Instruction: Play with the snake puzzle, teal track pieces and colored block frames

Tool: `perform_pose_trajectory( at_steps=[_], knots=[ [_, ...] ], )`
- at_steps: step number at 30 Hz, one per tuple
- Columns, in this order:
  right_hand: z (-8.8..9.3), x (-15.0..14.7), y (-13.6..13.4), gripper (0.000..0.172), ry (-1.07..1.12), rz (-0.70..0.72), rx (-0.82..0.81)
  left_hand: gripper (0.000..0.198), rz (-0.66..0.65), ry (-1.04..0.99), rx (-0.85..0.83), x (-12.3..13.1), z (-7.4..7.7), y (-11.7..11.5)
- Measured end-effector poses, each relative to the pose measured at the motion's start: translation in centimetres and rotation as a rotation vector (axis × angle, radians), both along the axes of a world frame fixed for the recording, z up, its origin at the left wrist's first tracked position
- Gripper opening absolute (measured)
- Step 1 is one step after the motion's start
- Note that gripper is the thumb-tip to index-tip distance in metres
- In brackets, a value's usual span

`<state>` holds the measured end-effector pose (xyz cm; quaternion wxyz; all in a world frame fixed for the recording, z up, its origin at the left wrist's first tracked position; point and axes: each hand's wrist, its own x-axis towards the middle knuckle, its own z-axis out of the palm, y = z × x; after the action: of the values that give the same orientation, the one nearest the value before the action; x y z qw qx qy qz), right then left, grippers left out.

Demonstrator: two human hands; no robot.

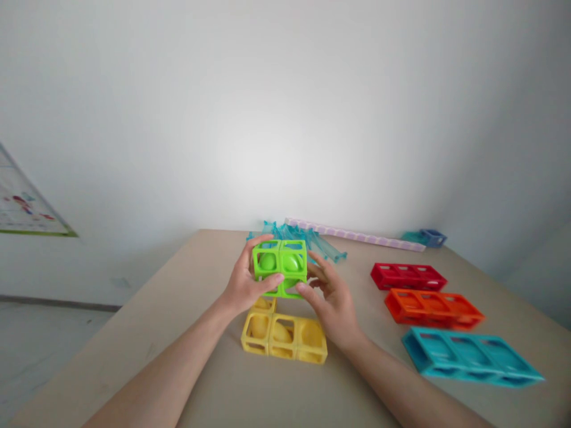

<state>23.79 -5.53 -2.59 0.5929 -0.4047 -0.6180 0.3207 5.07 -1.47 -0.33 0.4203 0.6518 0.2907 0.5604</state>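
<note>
Both my hands hold up a bright green block (pixel 280 268) made of joined open-sided cubes, with rounded green shapes inside. My left hand (pixel 244 282) grips its left side, thumb across the lower front. The right hand (pixel 330 300) has its thumb on the lower right corner and its fingers curled behind the right side. Below, a yellow block (pixel 284 337) of joined cubes lies on the table, one cube set behind its left end. The green block hides part of the yellow one's back and of the translucent pieces behind.
To the right lie a red block (pixel 407 277), an orange block (pixel 432 309) and a turquoise block (pixel 471 356), each three cubes long. Translucent teal track pieces (pixel 321 245), a long lilac strip (pixel 357 234) and a small blue box (pixel 432 238) sit by the wall (pixel 285 119).
</note>
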Motion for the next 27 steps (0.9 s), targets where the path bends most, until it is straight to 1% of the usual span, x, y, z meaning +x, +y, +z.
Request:
perform_pose_trajectory(
  at_steps=[4,7,11,15,18,23,27],
  knots=[
    [0.1,0.3,0.1,0.046,0.048,0.072,-0.079,0.078,-0.042,0.006,-0.015,0.0,0.2,-0.1],
    [0.2,0.4,0.1,0.041,0.077,0.109,-0.100,0.081,-0.083,-0.005,-0.062,-0.1,0.3,-0.3],
    [0.5,0.2,-0.1,0.038,0.133,0.143,-0.113,0.085,-0.125,-0.032,-0.114,0.1,0.4,-0.4],
    [1.2,-0.1,-0.2,0.035,0.283,0.165,-0.121,0.085,-0.177,-0.171,-0.173,0.2,0.5,0.0],
    [1.4,-0.1,-0.1,0.034,0.361,0.168,-0.130,0.081,-0.177,-0.245,-0.212,0.1,0.6,0.5],
    [0.9,0.1,0.1,0.033,0.353,0.126,-0.133,0.077,-0.178,-0.277,-0.228,0.1,0.6,0.6],
    [1.0,0.1,0.0,0.033,0.337,0.141,-0.116,0.084,-0.156,-0.285,-0.199,0.0,0.9,0.4]
  ],
)
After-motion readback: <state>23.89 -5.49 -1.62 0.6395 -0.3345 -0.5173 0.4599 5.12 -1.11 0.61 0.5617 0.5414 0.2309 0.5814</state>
